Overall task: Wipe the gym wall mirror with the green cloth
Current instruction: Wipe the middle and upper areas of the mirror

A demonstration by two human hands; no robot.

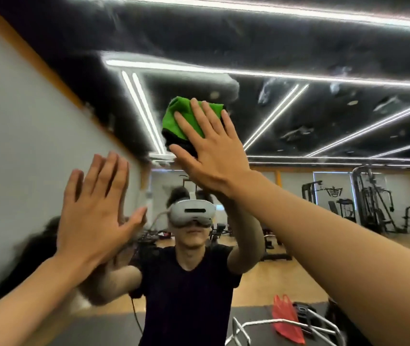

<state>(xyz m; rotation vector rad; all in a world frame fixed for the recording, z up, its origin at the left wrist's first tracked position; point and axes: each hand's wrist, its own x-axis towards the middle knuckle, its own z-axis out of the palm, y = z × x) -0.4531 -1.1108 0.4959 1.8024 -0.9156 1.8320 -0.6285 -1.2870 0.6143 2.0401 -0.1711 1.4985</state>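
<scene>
The wall mirror [323, 116] fills the view, with smears and streaks across its upper part. My right hand [211, 148] presses the bunched green cloth [176, 118] flat against the glass, fingers straight and spread, high and near the middle. My left hand [94, 211] lies flat on the mirror lower left, fingers straight and holding nothing. My own reflection, a person in a dark shirt with a white headset [191, 213], stands behind both hands.
A white side wall [24, 158] with an orange trim meets the mirror at the left. The mirror reflects gym machines [368, 201] at the right, a red plastic bag [286, 318] on a metal frame low down, and ceiling light strips.
</scene>
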